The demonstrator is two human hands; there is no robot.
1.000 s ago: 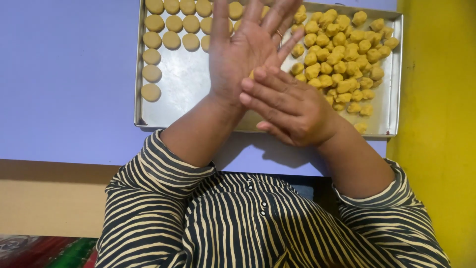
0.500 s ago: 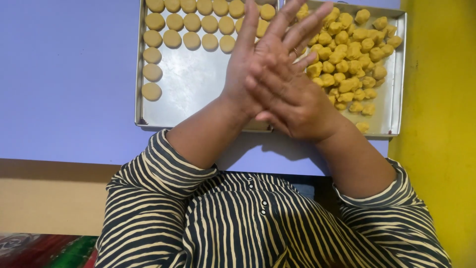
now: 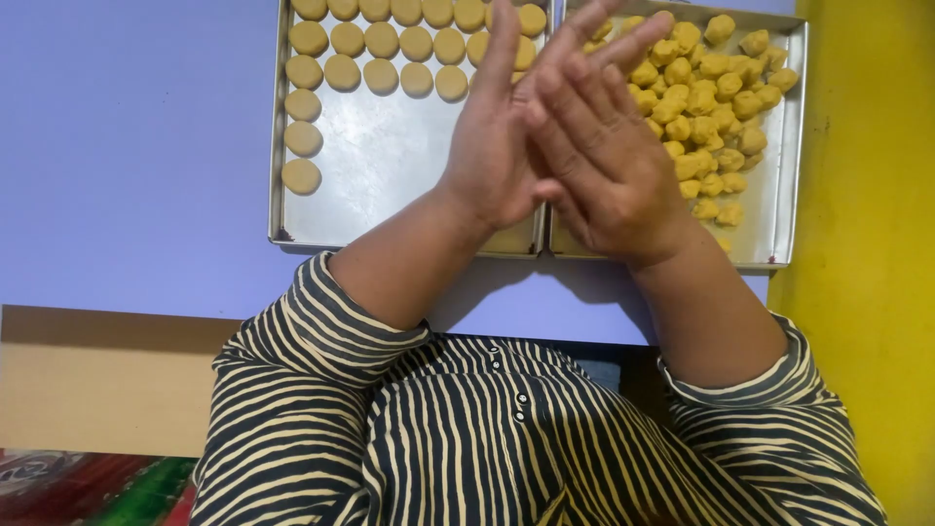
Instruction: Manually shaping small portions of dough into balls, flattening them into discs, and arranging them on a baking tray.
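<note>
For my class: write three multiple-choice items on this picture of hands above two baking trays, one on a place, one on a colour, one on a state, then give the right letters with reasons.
1. Where do the flat round dough discs lie?
A. in the left tray
B. in the right tray
C. on the purple table

2. What colour is the surface at the right edge of the picture?
A. green
B. yellow
C. white

3. How are the two hands placed?
A. far apart
B. flat on the table
C. pressed together, palm to palm

Answers:
1 A, the discs sit in rows in the left tray, while rough dough lumps are heaped in the right tray.
2 B, the yellow surface runs down that side.
3 C, the right hand lies across the left hand above the trays.
</note>
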